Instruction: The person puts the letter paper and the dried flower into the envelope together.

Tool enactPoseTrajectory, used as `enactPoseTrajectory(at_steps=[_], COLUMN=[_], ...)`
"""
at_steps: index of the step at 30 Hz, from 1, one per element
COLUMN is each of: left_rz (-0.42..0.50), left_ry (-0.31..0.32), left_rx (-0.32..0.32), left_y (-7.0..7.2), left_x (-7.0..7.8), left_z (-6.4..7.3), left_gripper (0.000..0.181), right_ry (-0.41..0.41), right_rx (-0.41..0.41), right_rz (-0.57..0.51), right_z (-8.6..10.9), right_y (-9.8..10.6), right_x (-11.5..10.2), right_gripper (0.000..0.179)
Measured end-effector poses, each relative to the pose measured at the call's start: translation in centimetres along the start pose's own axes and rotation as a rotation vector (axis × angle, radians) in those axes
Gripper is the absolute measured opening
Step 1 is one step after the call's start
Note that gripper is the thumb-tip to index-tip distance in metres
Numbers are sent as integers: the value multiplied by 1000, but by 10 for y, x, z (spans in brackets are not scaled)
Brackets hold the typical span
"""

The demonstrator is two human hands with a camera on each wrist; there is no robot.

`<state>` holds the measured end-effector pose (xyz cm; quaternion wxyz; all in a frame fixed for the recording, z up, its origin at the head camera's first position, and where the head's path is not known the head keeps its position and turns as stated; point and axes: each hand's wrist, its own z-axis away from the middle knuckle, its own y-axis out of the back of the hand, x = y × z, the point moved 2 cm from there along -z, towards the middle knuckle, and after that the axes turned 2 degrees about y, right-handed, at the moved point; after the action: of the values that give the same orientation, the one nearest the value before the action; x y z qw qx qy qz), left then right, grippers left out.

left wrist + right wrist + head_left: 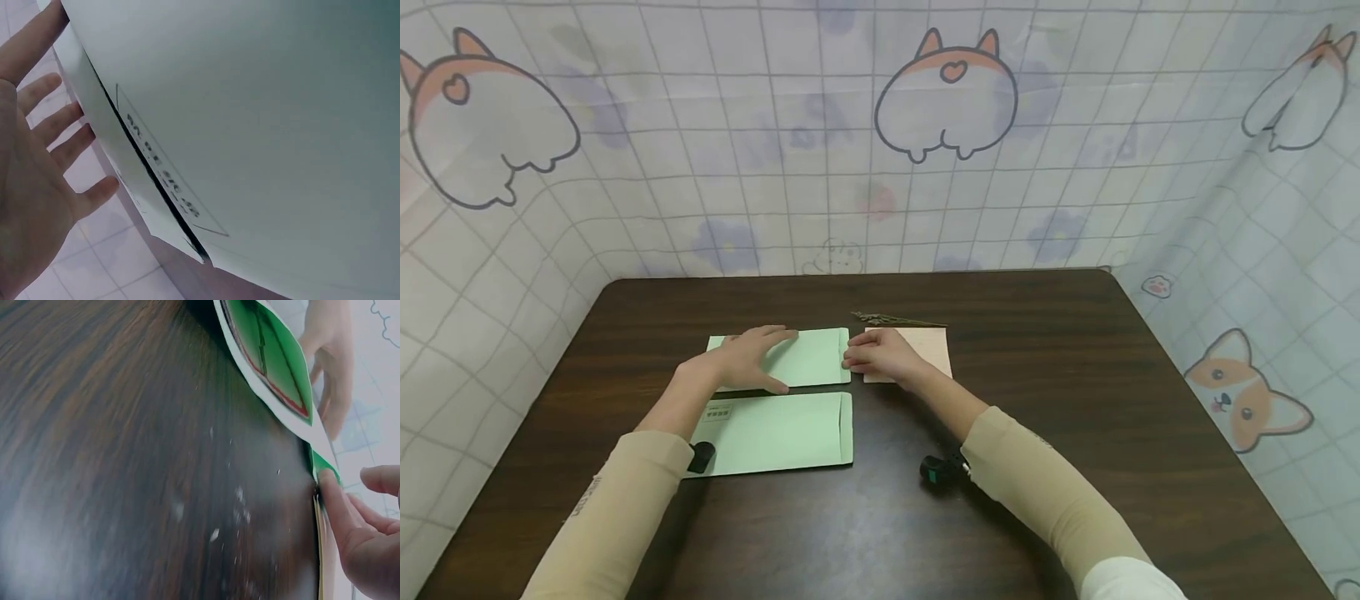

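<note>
Two pale green envelopes lie one behind the other on the dark wooden table. My left hand (pixel 747 358) rests spread on the far envelope (pixel 812 357), thumb toward its near edge. In the left wrist view its fingers (pixel 70 150) are splayed beyond the near envelope (pixel 281 125), which bears a small printed box. My right hand (pixel 883 354) touches the flap end of the far envelope with its fingertips, over the left side of a pale peach card (pixel 928 346). In the right wrist view one finger (pixel 337 506) meets the green flap, the thumb standing apart from it.
A dried sprig (pixel 898 320) lies along the far edge of the card. The near envelope's mouth (pixel 275 356) gapes, showing its green inside. Around the table (pixel 1037 350) hangs a checked cloth (pixel 820 192) with cartoon dogs.
</note>
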<state>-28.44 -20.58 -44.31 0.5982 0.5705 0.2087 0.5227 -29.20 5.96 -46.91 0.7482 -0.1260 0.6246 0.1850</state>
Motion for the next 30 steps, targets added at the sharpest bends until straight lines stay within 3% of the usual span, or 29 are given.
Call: enactPoseTrajectory(at_steps=[8, 19, 30], left_rz=[-5, -6, -13], left_ry=[-24, -35, -39], left_rx=[25, 42, 39], left_y=[2, 0, 0], left_x=[-2, -6, -6], left_z=[0, -1, -5], left_gripper=[95, 97, 101], right_ry=[-32, -42, -70], right_rx=[-12, 103, 105], right_rz=[57, 127, 98], right_z=[-8, -15, -12], right_y=[-15, -27, -26], right_x=[1, 5, 0], right_gripper=[40, 43, 36])
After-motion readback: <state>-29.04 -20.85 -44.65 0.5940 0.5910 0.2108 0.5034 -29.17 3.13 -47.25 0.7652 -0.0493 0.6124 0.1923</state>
